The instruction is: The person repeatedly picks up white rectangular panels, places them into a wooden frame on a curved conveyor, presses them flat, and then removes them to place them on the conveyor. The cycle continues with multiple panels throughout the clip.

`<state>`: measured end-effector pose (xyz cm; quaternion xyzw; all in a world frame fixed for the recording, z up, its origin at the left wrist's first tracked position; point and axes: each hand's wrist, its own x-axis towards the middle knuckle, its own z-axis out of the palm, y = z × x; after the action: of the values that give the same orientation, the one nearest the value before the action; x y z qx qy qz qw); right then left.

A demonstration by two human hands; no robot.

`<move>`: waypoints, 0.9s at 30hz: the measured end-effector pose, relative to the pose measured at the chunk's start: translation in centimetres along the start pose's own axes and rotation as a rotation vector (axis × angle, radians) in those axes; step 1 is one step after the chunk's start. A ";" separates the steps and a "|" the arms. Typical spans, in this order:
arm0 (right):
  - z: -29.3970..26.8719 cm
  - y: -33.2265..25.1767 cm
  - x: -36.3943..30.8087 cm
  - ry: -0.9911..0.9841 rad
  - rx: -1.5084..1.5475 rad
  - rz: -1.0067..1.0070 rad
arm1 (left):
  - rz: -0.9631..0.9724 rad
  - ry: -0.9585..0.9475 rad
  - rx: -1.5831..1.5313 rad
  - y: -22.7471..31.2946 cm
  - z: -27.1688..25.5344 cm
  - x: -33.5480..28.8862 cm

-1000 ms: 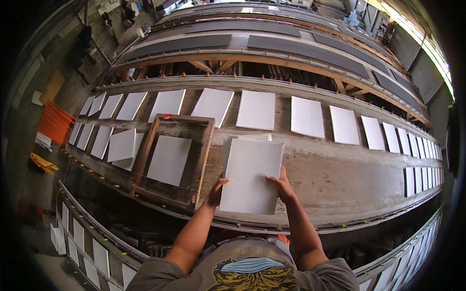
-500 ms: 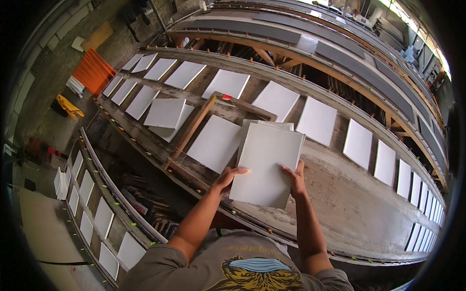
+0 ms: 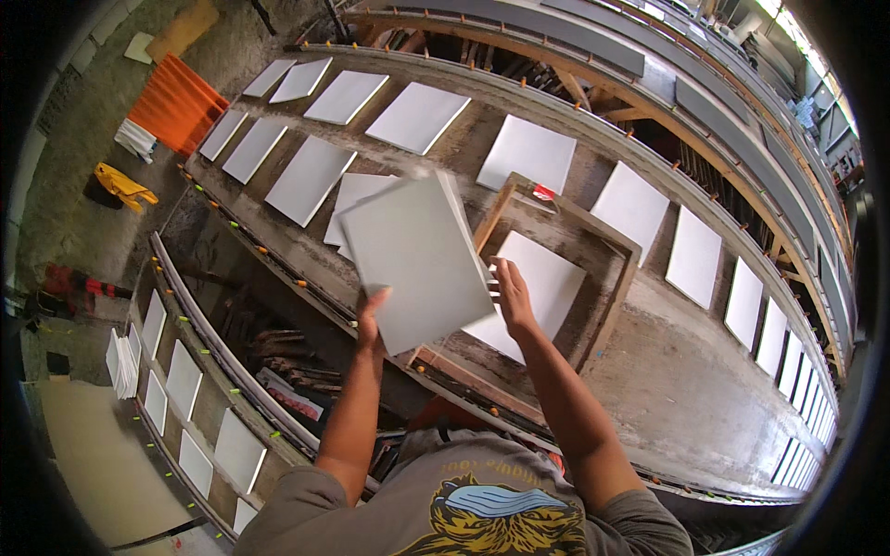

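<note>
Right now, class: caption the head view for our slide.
Left hand gripping a stack of pale sheets, right hand at its edge, above a long table bearing a wooden frame.

Smooth matt paper stack [image 3: 417, 264], rough wooden frame [image 3: 612, 310], orange sheet [image 3: 176, 104], perhaps plastic

We've got a grey-brown, short-sleeved fabric T-shirt [image 3: 399, 500] on, kinda slouchy, with loose plain sleeves [image 3: 297, 505] that leave our forearms [image 3: 351, 417] bare. Up front there's a shaggy black-and-yellow print [image 3: 496, 538] topped by a pale blue, pleated, mask-like shape [image 3: 505, 499], plus some faint yellowish lettering [image 3: 501, 470], upside down from where we're looking.
</note>
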<state>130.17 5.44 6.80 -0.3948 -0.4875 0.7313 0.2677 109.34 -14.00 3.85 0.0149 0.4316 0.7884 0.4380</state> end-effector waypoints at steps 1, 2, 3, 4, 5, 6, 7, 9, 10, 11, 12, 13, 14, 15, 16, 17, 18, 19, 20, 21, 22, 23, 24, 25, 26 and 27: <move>2.1 1.5 1.8 -0.030 0.019 0.015 | 0.068 0.009 -0.011 1.7 -1.6 0.4; 3.9 4.0 4.1 0.008 -0.083 0.005 | 0.132 0.013 -0.018 3.2 -3.3 1.1; 5.9 5.4 5.4 -0.026 -0.105 0.037 | 0.200 0.021 -0.027 4.7 -5.0 1.6; 7.8 6.4 6.6 -0.057 -0.127 0.066 | 0.203 0.044 -0.081 6.1 -6.2 1.9; 9.8 7.4 7.7 -0.025 -0.120 0.157 | 0.198 0.062 -0.134 7.1 -7.1 1.9; 11.6 8.2 8.7 0.010 -0.111 0.247 | 0.191 0.079 -0.185 7.9 -8.0 2.0; 13.9 7.4 8.7 0.019 -0.160 0.331 | 0.227 0.063 -0.238 8.4 -10.0 1.8; 16.4 9.9 10.8 0.209 -0.278 0.340 | 0.211 0.097 -0.249 9.2 -10.2 1.8; 17.6 10.3 11.4 0.290 -0.343 0.343 | 0.215 0.123 -0.256 9.5 -10.5 1.7; 18.1 10.5 11.8 0.366 -0.361 0.374 | 0.213 0.113 -0.265 9.5 -10.9 2.0; 18.4 10.6 12.2 0.393 -0.410 0.347 | 0.208 0.101 -0.273 9.3 -11.3 2.3; 18.7 10.2 12.2 0.417 -0.460 0.321 | 0.204 0.092 -0.281 9.1 -11.6 2.4; 18.6 9.6 11.9 0.453 -0.512 0.294 | 0.185 0.092 -0.297 9.0 -11.6 2.5; 18.4 9.1 11.2 0.440 -0.529 0.229 | 0.164 0.090 -0.311 8.9 -11.5 2.7; 18.0 8.2 10.4 0.419 -0.548 0.164 | 0.148 0.093 -0.327 8.8 -11.0 2.7; 17.6 7.3 9.7 0.399 -0.567 0.095 | 0.124 0.080 -0.342 8.7 -10.5 3.0; 16.5 6.3 8.5 0.381 -0.558 0.025 | 0.097 0.066 -0.357 8.4 -9.9 3.3; 14.7 5.2 6.9 0.360 -0.551 -0.049 | 0.075 0.051 -0.375 8.3 -9.3 3.6; 12.6 4.5 5.4 0.345 -0.541 -0.122 | 0.073 0.037 -0.359 7.8 -9.1 4.3; 10.5 4.3 4.1 0.363 -0.544 -0.144 | 0.074 0.022 -0.342 7.0 -9.2 5.4; 8.2 4.1 2.8 0.382 -0.546 -0.166 | 0.073 0.006 -0.324 6.4 -8.8 6.3; 5.7 3.5 1.5 0.449 -0.649 -0.128 | 0.050 0.005 -0.277 6.2 -7.6 7.2; 3.2 2.9 0.2 0.512 -0.752 -0.088 | 0.053 0.063 -0.235 5.8 -7.1 8.2; 0.7 2.5 -1.0 0.583 -0.860 -0.126 | 0.057 0.121 -0.193 5.2 -7.0 9.3; -1.9 2.2 -2.2 0.655 -0.968 -0.163 | 0.062 0.177 -0.149 4.7 -6.9 10.3; -4.5 2.1 -3.4 0.733 -1.071 -0.171 | 0.014 0.156 -0.102 4.5 -7.0 11.3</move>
<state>135.77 4.26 4.93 -0.6570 -0.6912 0.1815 0.2401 96.50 -11.86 -1.39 -0.0659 0.4238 0.8112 0.3976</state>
